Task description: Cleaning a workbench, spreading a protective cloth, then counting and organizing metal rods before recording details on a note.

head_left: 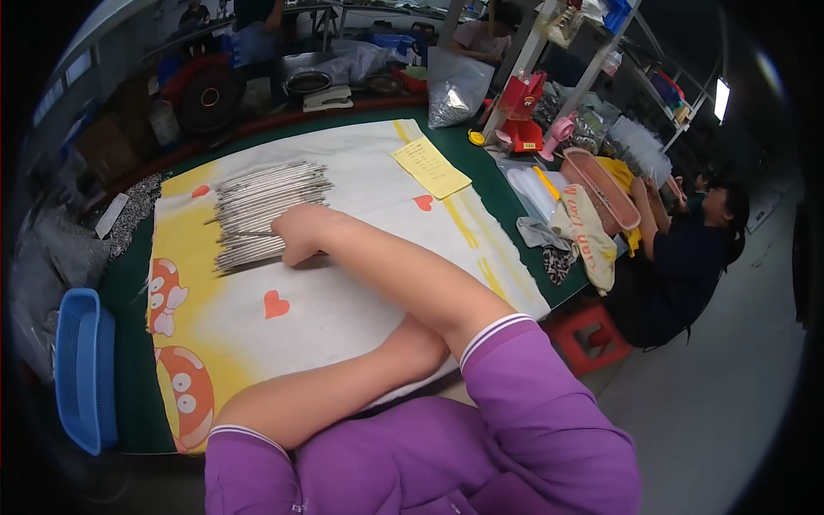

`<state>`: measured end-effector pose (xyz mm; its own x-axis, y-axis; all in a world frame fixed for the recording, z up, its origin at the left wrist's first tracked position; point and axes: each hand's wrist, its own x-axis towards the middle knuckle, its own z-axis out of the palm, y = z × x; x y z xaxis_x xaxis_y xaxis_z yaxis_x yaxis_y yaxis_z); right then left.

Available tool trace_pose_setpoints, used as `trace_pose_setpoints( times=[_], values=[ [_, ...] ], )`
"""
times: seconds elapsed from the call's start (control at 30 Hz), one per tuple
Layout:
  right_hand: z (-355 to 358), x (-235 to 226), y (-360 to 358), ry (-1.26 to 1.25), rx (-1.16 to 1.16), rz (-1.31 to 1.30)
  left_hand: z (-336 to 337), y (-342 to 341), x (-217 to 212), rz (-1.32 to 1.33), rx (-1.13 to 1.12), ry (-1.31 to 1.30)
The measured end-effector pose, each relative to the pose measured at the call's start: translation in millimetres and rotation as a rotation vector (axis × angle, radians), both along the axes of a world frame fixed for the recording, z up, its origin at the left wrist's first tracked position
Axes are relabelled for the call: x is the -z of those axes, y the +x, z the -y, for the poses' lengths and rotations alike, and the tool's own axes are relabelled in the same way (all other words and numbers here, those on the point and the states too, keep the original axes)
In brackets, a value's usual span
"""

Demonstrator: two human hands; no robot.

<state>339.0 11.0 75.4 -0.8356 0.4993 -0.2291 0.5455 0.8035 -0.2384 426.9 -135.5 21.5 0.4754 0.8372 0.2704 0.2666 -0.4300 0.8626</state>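
Many thin silvery metal rods point(257, 202) lie side by side in a flat row on a patterned cloth point(360, 292). My right hand point(302, 230) is over the right part of the row, its fingers curled down. One rod, lying slightly askew from the others, runs into the fingertips, which are closed on it. Its far end is hidden under the hand. My left forearm crosses below the right one. Only the wrist area of my left hand point(422, 342) shows beside the right elbow; its fingers are hidden.
A yellow written sheet point(431, 168) lies at the cloth's far right. Left stands a blue plastic basket point(86, 373), near a heap of small metal parts point(137, 219). On the right are a pink tray point(601, 193), a crumpled cloth bag point(588, 240), a red stool point(590, 339) and a seated person point(687, 266).
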Motion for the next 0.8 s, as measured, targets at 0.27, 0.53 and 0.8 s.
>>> trace_pose_setpoints(
  times=[0.27, 0.53, 0.8],
  values=[
    [-8, 18, 27, -0.099, 0.029, -0.285, -4, -2, 9, -0.155, 0.019, 0.265],
    [-17, -4, 61, 0.094, 0.174, -0.778, -1, -3, 10, -0.311, -0.008, 0.539],
    [26, -22, 161, -0.566, 0.306, -1.200, -2, -9, -2, -0.136, 0.227, 0.597]
  ],
)
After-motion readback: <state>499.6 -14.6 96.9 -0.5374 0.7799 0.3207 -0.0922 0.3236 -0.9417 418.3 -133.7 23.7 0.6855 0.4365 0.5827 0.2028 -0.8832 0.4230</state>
